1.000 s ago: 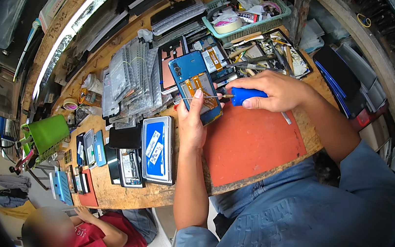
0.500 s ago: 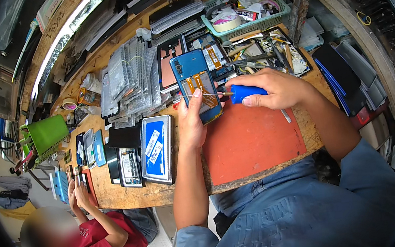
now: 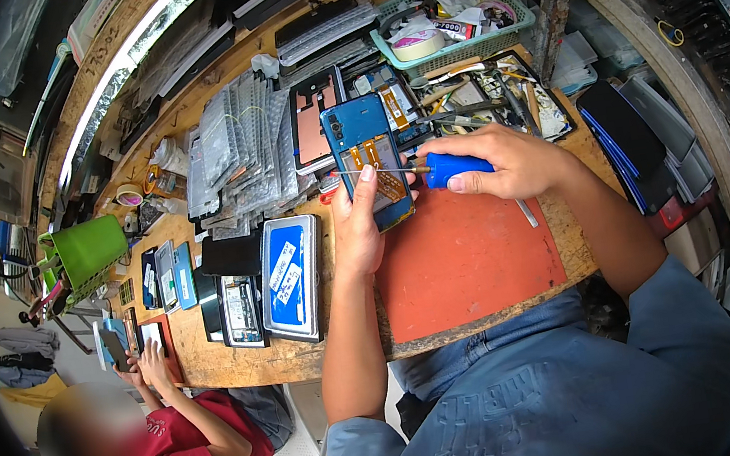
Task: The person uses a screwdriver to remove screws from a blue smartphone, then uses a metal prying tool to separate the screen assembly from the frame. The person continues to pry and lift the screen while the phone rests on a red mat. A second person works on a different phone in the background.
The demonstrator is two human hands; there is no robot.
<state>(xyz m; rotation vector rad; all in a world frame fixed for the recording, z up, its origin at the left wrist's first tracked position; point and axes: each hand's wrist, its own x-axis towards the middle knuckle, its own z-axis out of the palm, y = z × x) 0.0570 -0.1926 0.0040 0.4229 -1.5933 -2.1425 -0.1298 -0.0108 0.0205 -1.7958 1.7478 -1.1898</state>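
Note:
My left hand (image 3: 357, 233) is closed around the lower part of a blue phone (image 3: 350, 124), its thumb lying on the phone's side that faces me. An orange flex cable and a silvery panel show there. A screwdriver with a blue handle (image 3: 458, 167) is gripped in my right hand (image 3: 514, 161). Its thin shaft points left across the phone, close to my left thumb; whether the tip touches anything is unclear. Below both hands lies an orange-red mat (image 3: 470, 270).
Left of the mat sit a clear-edged case with a blue panel (image 3: 291, 278) and an opened phone (image 3: 241, 309). Bubble-wrapped packs (image 3: 241, 143), a tool tray (image 3: 539, 84) and a green basket (image 3: 462, 56) fill the back. At the left, a co-worker in a red shirt (image 3: 194, 449) sits.
The phone in my left hand has shifted slightly, with the screwdriver still across it. At the left, the co-worker's hands have moved apart and one now holds up a dark, flat, phone-like thing.

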